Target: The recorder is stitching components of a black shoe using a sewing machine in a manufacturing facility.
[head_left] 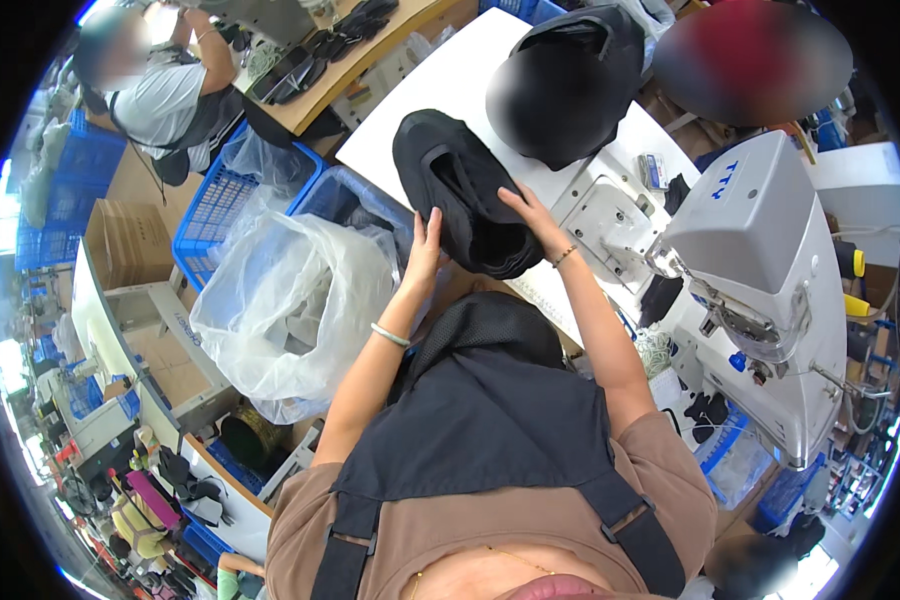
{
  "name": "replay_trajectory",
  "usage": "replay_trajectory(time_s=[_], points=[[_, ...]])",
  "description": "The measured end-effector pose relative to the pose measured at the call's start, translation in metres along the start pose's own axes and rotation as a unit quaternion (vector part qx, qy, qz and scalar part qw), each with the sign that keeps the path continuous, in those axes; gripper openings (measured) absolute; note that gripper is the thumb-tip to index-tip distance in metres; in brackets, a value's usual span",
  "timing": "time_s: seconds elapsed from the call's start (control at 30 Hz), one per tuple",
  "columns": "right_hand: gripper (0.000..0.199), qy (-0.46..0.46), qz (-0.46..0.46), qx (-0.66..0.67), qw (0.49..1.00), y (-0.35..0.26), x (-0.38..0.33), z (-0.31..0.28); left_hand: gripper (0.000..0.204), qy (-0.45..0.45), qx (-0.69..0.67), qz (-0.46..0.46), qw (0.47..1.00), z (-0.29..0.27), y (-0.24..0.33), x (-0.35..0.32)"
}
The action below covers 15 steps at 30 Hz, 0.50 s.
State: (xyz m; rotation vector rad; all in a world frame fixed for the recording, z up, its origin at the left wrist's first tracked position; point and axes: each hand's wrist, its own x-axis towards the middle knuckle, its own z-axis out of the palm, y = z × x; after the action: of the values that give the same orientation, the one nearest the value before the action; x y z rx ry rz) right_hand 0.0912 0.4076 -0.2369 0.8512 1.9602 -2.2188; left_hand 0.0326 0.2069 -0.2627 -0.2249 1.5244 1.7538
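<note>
Between my two hands is a bundle of black shoe uppers (460, 185), seemingly nested together, with a long opening on top. Its far end lies over the white table (375, 155), and its near end is over the table's front edge, above my lap. My left hand (425, 250) presses its near left side with fingers stretched along it. My right hand (533, 220) grips the right rim, thumb near the opening; some of its fingers are hidden underneath. Farther back on the table sits another black pile (610, 50), partly blurred.
A white sewing machine (745, 230) stands close on my right, beside its metal plate (605, 225). At my left are a clear plastic bag (290, 300) and a blue crate (205, 215). A co-worker (170, 95) sits at the far left bench.
</note>
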Motion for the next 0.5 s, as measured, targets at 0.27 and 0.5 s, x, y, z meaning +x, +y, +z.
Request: replay_trajectory(time_s=[0.27,0.5], points=[[0.086,0.076,-0.070,0.029,0.994,0.029,0.021,0.042,0.074,0.072,0.078,0.083,0.991,-0.013,0.028,0.033],[0.100,0.043,-0.001,0.016,0.999,0.011,0.033,0.028,0.087,0.060,0.156,0.070,0.983,-0.002,0.052,0.044]])
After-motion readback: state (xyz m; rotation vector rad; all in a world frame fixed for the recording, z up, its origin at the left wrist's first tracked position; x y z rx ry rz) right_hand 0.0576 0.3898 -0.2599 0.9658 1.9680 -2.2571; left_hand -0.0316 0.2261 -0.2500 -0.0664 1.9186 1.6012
